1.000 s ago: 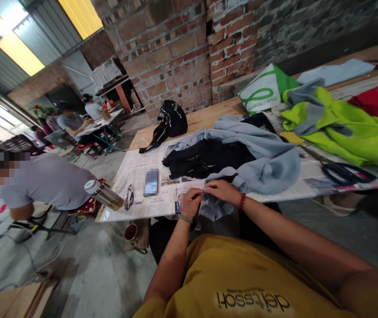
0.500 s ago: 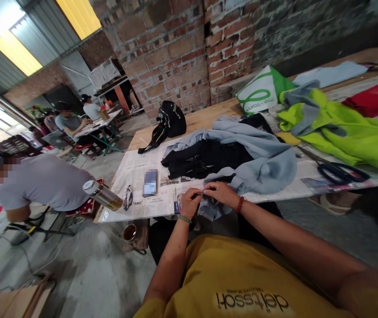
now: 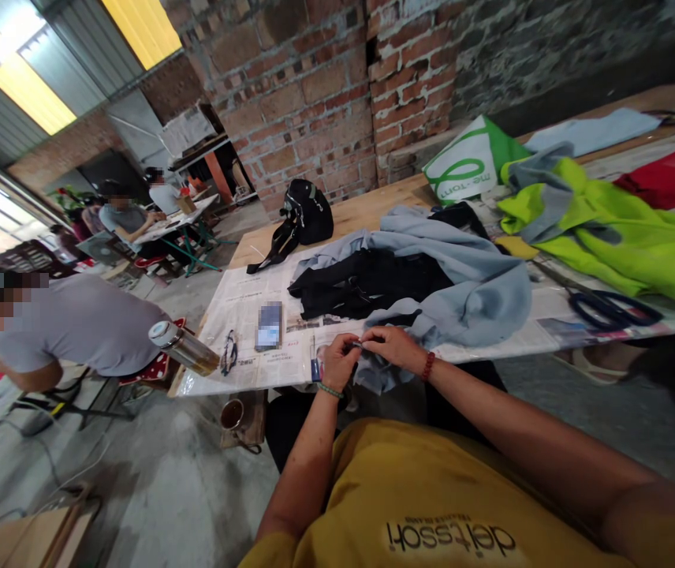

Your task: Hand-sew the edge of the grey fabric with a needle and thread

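My left hand (image 3: pixel 341 359) is closed in a pinch at the front edge of the table, a green bracelet on its wrist. Facing it, fingertips almost touching, my right hand (image 3: pixel 395 347) pinches too, with a red bead bracelet. Between them is what looks like an edge of the grey cloth (image 3: pixel 491 300); the exact spot is too small to make out. Part of this cloth hangs below my hands, and the rest is heaped on the table with black fabric (image 3: pixel 373 280) lying over it.
Newspaper under clear plastic covers the table (image 3: pixel 236 308). On it are a phone (image 3: pixel 268 326), glasses (image 3: pixel 229 353), a bottle (image 3: pixel 184 349), a black bag (image 3: pixel 307 213), large scissors (image 3: pixel 613 310) and a lime garment (image 3: pixel 627 237). A cup (image 3: pixel 232 414) stands lower left; a co-worker (image 3: pixel 83 323) sits left.
My hands keep almost the same place and pinch, with only slight finger movement. The co-worker at the left has shifted a little to the right.
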The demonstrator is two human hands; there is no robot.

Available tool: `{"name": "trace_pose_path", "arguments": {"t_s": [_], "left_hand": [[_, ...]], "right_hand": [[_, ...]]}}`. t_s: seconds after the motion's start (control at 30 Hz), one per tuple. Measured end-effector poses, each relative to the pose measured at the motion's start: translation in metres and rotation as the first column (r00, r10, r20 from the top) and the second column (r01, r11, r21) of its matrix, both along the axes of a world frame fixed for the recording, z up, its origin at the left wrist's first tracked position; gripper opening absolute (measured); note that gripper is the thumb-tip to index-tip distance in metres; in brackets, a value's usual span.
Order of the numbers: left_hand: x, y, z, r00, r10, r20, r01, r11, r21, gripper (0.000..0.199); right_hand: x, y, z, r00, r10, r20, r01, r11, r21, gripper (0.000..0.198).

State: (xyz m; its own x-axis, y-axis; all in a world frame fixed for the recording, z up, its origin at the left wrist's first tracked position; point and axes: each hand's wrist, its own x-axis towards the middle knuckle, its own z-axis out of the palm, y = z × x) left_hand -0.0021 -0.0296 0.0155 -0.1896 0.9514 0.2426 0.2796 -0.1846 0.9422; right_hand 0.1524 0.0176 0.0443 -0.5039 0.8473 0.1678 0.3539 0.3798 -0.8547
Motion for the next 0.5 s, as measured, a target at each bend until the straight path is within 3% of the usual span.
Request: {"name": "trace_pose_path", "arguments": {"t_s": [0.33,0.5], "left_hand": [[-0.002,0.001,0.001,0.999,-0.035,0.012,0.036,0.999,-0.031,0.014],[-0.004,0.001,0.000,0.994,-0.102,0.032,0.104,0.994,-0.041,0.014]], "right_hand": [[-0.008,-0.003,0.001,0.975,-0.180,-0.133,0.171,0.982,-0.076,0.015],[-0.014,0.010,0.001,0.867,-0.307,-0.393,0.180,0.928,-0.327,0.010]]}}
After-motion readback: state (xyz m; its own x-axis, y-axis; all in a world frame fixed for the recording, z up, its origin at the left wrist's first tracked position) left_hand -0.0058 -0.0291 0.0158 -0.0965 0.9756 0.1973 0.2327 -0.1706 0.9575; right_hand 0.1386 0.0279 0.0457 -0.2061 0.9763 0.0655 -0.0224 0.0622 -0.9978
